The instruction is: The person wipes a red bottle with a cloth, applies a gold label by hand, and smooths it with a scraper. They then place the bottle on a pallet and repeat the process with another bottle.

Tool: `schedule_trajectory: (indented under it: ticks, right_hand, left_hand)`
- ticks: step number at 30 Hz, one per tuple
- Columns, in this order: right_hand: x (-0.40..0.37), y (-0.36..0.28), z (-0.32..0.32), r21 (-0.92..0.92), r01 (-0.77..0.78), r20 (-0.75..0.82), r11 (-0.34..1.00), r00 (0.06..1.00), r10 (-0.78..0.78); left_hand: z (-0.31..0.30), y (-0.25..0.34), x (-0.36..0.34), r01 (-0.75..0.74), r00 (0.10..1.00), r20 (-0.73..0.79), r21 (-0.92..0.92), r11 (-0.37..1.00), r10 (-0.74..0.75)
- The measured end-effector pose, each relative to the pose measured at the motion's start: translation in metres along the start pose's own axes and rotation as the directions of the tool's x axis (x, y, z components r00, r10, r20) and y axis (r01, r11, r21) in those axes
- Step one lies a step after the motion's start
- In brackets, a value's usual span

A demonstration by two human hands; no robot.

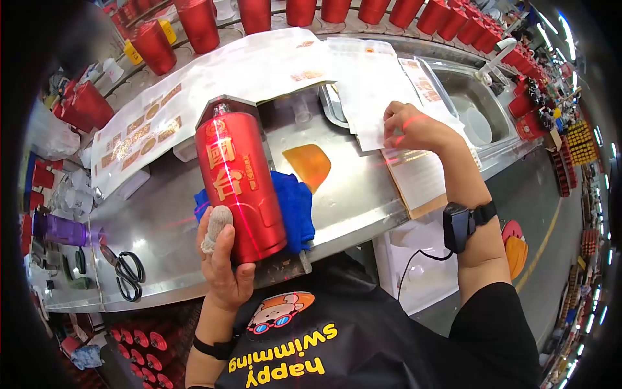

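A red bottle with gold characters lies tilted on a stand above a blue cloth. My left hand is at its lower left end, fingers against the bottle's side, one finger wrapped in a whitish cover. Over a stack of white sheets is my right hand, its fingers bent and pressed together near the lower edge of the sheets. Whatever lies between those fingertips is too small to make out. An orange scraper-like piece rests on the metal table between the bottle and the sheets.
A long sheet with gold decals spans the table's back left. Black scissors and a purple cup are at the left. A metal sink is at the right. Red bottles line the back.
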State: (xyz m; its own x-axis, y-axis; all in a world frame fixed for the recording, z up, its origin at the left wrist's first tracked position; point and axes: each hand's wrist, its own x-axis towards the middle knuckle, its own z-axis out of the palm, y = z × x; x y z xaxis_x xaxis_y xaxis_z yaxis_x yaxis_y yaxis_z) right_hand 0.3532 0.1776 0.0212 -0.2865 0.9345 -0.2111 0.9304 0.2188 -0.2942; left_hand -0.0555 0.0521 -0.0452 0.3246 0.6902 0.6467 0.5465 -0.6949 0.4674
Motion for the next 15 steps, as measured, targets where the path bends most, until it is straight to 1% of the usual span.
schedule_trajectory:
  ticks: [1, 4, 5, 6, 8, 10, 11, 14, 15]
  right_hand:
    - [0.003, 0.002, -0.003, 0.064, 0.009, 0.023, 0.998, 1.000, -0.011]
    - [0.027, 0.021, -0.018, -0.042, 0.125, 0.016, 0.991, 0.992, -0.124]
    - [0.036, 0.022, -0.028, -0.097, 0.118, -0.010, 0.988, 0.993, -0.120]
    - [0.045, 0.022, -0.038, -0.087, 0.051, -0.036, 0.995, 0.998, -0.054]
    - [0.076, 0.032, -0.055, -0.167, 0.009, -0.034, 0.986, 0.999, -0.015]
    - [0.107, 0.043, -0.066, -0.159, -0.043, -0.064, 0.986, 0.997, 0.033]
    - [0.125, 0.055, -0.069, -0.205, -0.007, -0.086, 0.979, 0.996, -0.011]
    - [0.192, 0.120, -0.059, -0.460, -0.118, -0.032, 0.880, 0.993, 0.116]
    - [0.208, 0.152, -0.054, -0.564, -0.115, -0.011, 0.818, 0.991, 0.132]
  left_hand:
    - [0.000, 0.000, 0.000, 0.004, 1.000, -0.003, 0.004, 1.000, -0.004]
    - [-0.001, 0.001, 0.000, -0.008, 1.000, 0.006, 0.017, 1.000, 0.008]
    - [-0.001, 0.000, -0.001, -0.006, 1.000, 0.006, 0.012, 1.000, 0.006]
    - [-0.001, -0.002, -0.003, -0.003, 1.000, 0.006, 0.006, 1.000, 0.003]
    - [-0.001, -0.003, -0.004, 0.013, 1.000, 0.007, -0.005, 1.000, -0.013]
    - [-0.001, -0.003, -0.005, 0.048, 0.999, 0.006, -0.016, 0.999, -0.048]
    - [0.000, -0.005, -0.006, 0.056, 0.998, 0.007, -0.025, 0.998, -0.056]
    - [0.000, -0.008, -0.015, 0.114, 0.993, 0.023, -0.059, 0.992, -0.113]
    - [-0.002, -0.009, -0.017, 0.114, 0.993, 0.046, -0.054, 0.992, -0.112]
